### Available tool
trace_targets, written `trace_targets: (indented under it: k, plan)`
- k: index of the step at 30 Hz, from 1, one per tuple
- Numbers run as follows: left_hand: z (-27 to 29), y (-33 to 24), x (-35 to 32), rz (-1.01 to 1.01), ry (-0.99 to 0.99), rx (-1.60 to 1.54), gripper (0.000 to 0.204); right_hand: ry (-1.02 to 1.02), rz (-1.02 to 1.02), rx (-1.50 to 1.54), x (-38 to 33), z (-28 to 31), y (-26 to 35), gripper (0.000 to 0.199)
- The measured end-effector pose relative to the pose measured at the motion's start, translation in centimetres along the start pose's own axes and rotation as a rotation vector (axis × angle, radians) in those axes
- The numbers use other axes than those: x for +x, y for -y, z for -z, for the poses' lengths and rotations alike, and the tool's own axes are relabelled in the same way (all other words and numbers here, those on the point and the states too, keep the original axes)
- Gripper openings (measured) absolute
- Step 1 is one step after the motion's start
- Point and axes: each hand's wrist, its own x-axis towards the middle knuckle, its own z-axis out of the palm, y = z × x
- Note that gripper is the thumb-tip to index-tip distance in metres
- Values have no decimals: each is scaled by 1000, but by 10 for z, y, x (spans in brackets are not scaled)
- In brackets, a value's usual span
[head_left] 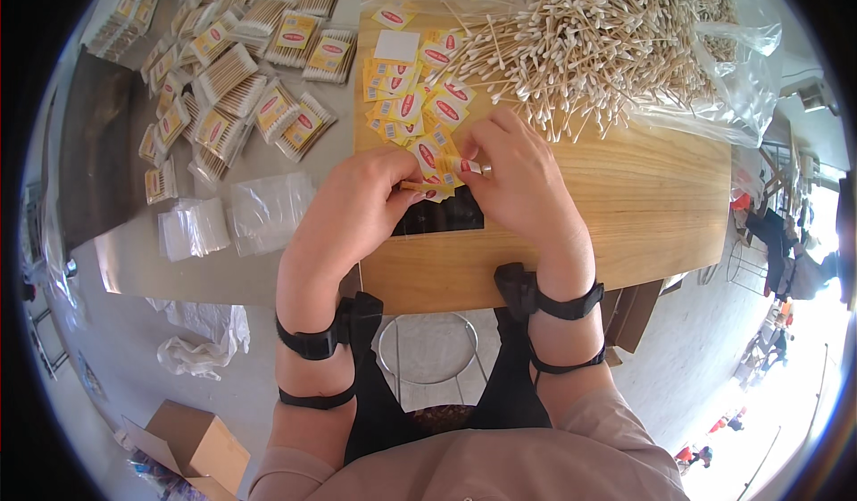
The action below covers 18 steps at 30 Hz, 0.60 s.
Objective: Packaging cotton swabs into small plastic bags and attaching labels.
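Observation:
Over the front middle of the wooden table, my left hand (357, 199) is closed in a pinch on a yellow printed card (412, 186), seen nearly edge-on. My right hand (522, 175) is also closed, its thumb and fingers on another yellow card (466, 167) with a red mark. Beneath and beyond both hands lies a loose spread of yellow cards (403, 107); one shows a plain white back. A black flat rectangle (460, 215) rests on the table just below my fingers. Past my right hand, a big heap of loose cotton swabs (589, 41) spills from a clear plastic bag (745, 113).
Many finished-looking packs of cotton swabs (228, 73) pile on the grey surface at the left. Nearer me sit clear empty bags (272, 211) and a second stack of bags (194, 230). An open cardboard box (192, 443) and a round stool (428, 349) stand below.

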Motion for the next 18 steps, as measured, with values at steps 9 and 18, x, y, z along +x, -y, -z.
trace_targets:
  k: [9, 18]
  plan:
    - [2, -2, 0, 68, 2, -30, 15, 73, -120, 128, 1, -3, 5, 30]
    - [0, 1, -1, 28, -8, 7, 19, 49, 9, -21, 0, 2, 6, 38]
